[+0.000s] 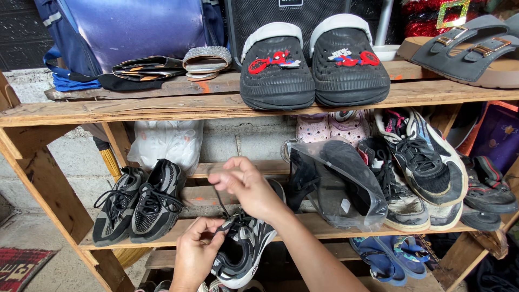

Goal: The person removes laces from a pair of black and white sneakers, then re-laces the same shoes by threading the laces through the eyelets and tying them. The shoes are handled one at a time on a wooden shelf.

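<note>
A black and white sneaker is held at the front edge of the middle shelf of a wooden shoe rack. The left hand is clamped on the sneaker's tongue and collar from the left side. The right hand is raised just above the sneaker, fingers pinched together on a black lace that is drawn upward from the shoe.

To the left on the same shelf a pair of black mesh sneakers is set side by side, toes toward the camera. Behind them a white plastic bag is seen against the block wall. To the right of the held sneaker a dark shoe in a clear plastic bag is leaned, touching a stack of black and white trainers. Pink children's shoes are tucked behind.

On the top shelf a pair of black clogs with red charms is placed in the centre, grey buckled sandals at the right, flat glitter sandals and a blue backpack at the left. Blue sandals are seen on the bottom level. A patterned rug is partly visible on the floor at lower left.
</note>
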